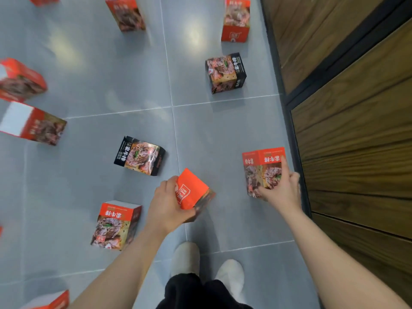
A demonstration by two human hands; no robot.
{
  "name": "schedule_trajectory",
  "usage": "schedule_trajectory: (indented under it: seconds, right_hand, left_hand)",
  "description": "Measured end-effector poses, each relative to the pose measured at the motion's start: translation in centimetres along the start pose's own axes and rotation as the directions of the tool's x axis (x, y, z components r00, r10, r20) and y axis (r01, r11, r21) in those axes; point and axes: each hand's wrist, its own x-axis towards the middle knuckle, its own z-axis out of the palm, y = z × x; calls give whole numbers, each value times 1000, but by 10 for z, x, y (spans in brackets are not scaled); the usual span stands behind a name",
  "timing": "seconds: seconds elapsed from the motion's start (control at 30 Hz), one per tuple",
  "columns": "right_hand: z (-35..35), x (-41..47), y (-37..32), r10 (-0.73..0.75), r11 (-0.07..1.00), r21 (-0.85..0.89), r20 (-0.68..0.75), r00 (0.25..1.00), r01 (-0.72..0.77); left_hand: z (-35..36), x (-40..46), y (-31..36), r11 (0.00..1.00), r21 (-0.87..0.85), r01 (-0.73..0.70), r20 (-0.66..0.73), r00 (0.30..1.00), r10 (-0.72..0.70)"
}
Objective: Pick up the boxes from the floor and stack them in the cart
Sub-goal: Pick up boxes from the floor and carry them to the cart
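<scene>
- Boxes of red printed cardboard with a meat picture lie scattered over the grey tiled floor (211,134); two of them are in the person's hands, low in the view.
- One small red cardboard box (193,191) is tilted, corner up, in the left hand (168,201), at about 6 o'clock from the view's centre; thumb and fingers are curled round its near end.
- A second red cardboard box with white lettering (262,169) stands upright at about 4 o'clock, by the dark strip that edges the wooden wall panelling (356,108). The right hand (282,189) grips it from the near side, forefinger stretched up along its right edge, the other fingers wrapped round its lower front. Whether it rests on the floor or is lifted I cannot tell.
- Both bare forearms reach forward from the lower edge, the left from 7 o'clock, the right from 5 o'clock.
- Between the arms are two white shoes (207,262) and dark trouser legs (200,291).
- Just beside the left hand, at 9 o'clock from it, stands another red meat-picture box (116,225); a black meat-picture box (140,155) lies at 11 o'clock from that hand.
- A second black box (225,72) stands at 1 o'clock; further red boxes sit along the top and left edges, blurred.
</scene>
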Motion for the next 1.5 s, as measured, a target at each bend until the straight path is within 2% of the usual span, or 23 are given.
schedule_trajectory:
  seconds: [0.1, 0.27, 0.37, 0.53, 0.67, 0.93, 1.23, 1.5]
  right_hand:
    - [-61, -44, -54, -66, 998, 27, 92, 994, 64]
    - [-163, -138, -145, -235, 972, 66, 228, 945, 226]
    - [-209, -197, -185, -356, 934, 120, 276, 893, 336]
    - [-249, -277, -222, -502, 860, 94, 331, 799, 502]
    - [-259, -325, -237, -616, 769, 123, 406, 675, 628]
    - [-253, -430, -270, -746, 532, 145, 545, 382, 834]
    - [-198, -598, -276, -741, 238, 174, 669, 63, 956]
    - [-131, -776, -236, -692, 98, 273, 710, -132, 957]
  left_hand:
    - [-72, -50, 48, 1000, 3, 31, -30, 999, -31]
    - [-187, -148, 122, 988, -67, 136, -178, 973, -146]
    - [-235, -213, 145, 968, -135, 211, -263, 935, -240]
    - [-271, -322, 143, 924, -256, 283, -404, 837, -368]
    - [-277, -405, 129, 884, -337, 325, -476, 751, -458]
    - [-256, -564, 99, 710, -539, 453, -506, 500, -703]
    - [-215, -759, 47, 586, -659, 470, -512, 290, -809]
    - [-169, -941, -16, 493, -748, 445, -500, 111, -859]
